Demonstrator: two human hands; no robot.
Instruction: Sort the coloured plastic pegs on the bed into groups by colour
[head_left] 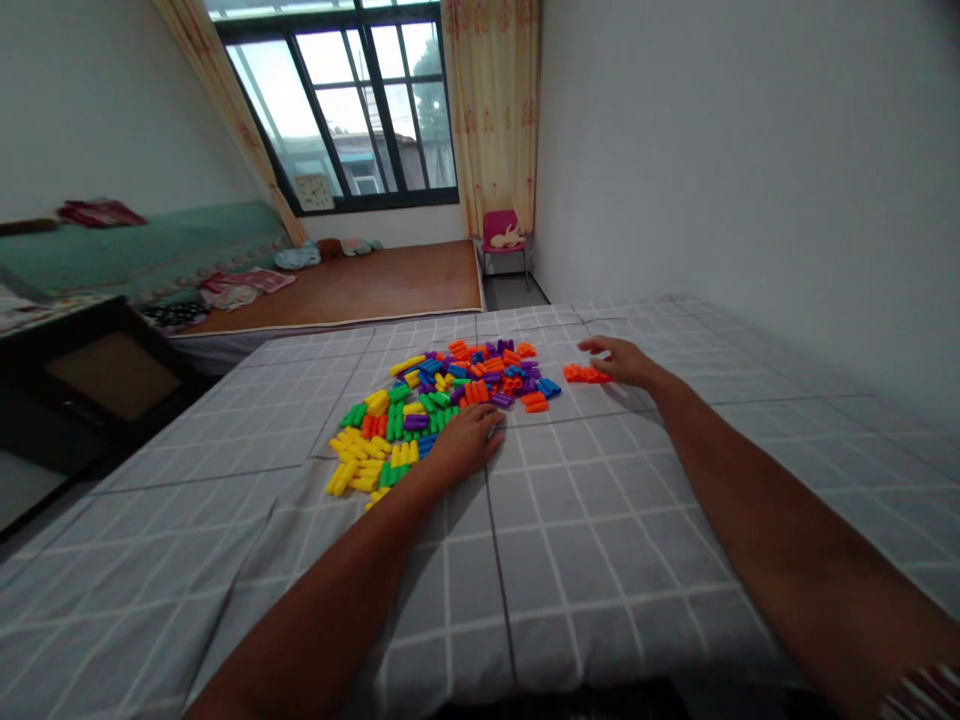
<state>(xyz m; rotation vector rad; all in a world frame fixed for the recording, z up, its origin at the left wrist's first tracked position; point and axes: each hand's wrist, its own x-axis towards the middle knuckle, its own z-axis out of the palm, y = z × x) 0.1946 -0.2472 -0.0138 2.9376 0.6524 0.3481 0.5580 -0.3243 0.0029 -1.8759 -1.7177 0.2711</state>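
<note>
My left hand lies low at the near edge of a pile of colourful plastic tube-shaped pieces, its fingers stretched out. Right by its fingertips is a group of orange pieces. Green pieces and yellow pieces lie to the left of that hand, some hidden behind it. Purple and blue pieces mix with orange ones at the far side of the pile. Over on the right, my right hand is above a small separate row of orange pieces, fingers apart, partly covering the row's right end.
The pieces rest on a grey checked cloth spread over a wide surface. A wall runs along the right. Farther off are a brown bed mat, a pink chair and a window. A dark cabinet stands at left.
</note>
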